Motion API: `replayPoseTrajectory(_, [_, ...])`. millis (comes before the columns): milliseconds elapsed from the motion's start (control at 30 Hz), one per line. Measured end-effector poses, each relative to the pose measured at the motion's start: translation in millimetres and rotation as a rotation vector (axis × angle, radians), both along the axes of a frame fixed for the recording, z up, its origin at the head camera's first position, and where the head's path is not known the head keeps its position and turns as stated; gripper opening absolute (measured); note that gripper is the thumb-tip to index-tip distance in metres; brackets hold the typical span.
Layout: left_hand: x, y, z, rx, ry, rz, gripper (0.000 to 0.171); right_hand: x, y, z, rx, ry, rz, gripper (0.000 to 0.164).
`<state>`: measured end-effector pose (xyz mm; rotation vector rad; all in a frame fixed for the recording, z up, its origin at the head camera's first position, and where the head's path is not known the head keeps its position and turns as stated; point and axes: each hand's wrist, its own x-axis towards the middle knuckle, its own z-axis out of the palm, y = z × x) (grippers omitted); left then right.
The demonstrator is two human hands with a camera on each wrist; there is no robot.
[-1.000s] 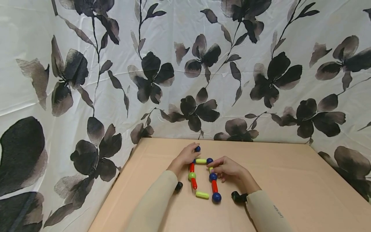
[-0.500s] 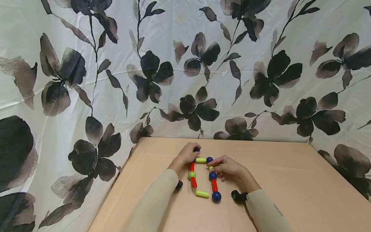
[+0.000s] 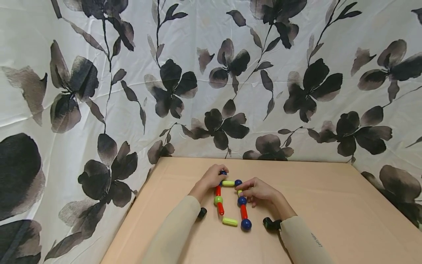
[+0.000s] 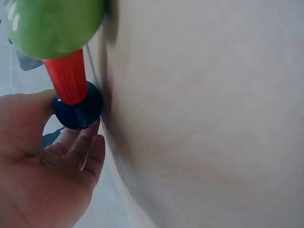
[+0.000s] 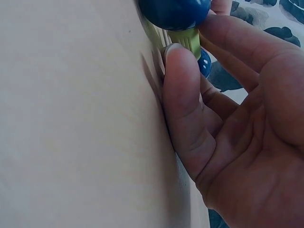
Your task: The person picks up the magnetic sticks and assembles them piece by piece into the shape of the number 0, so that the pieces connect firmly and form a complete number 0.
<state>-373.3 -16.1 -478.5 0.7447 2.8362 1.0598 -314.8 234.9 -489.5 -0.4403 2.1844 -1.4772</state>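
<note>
Toy rods and balls form a rough rectangle on the table. My left hand (image 3: pixel 212 178) holds a blue ball (image 3: pixel 223 173) just beyond the far left corner; fingers partly cover it. The corner's own blue ball (image 4: pixel 78 107) joins a red rod (image 4: pixel 69 80), which leads to a green ball (image 4: pixel 54 26). My right hand (image 3: pixel 263 191) pinches a yellow-green rod (image 5: pixel 190 42) on the right side, between a near blue ball (image 5: pixel 175 12) and a far corner blue ball (image 3: pixel 238 182). Another yellow-green rod (image 3: pixel 228 183) spans the far side.
A yellow-green rod (image 3: pixel 230 222) lies at the near side, apart from the red rod (image 3: pixel 220 208) and the near right blue ball (image 3: pixel 245 224). Black wrist devices (image 3: pixel 271 224) sit by both sleeves. A floral cloth (image 3: pixel 184 139) hangs behind the tan table (image 3: pixel 316 198).
My left fingers have closed further over the far blue ball, and it has come slightly nearer to the corner. My right hand stays at its rod.
</note>
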Motion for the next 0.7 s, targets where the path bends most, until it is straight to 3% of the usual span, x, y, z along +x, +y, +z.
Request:
replayPoseTrajectory(400, [21.7, -22, 13.9, 0.177, 0.036, -0.080, 0.025, 0.6, 1, -0.6, 0.010, 0.016, 0.008, 0.036])
replayPoseTrajectory(700, [43.5, -40, 31.1, 0.211, -0.094, -0.234, 0.022, 0.3, 1, 0.2, 0.017, 0.016, 0.013, 0.035])
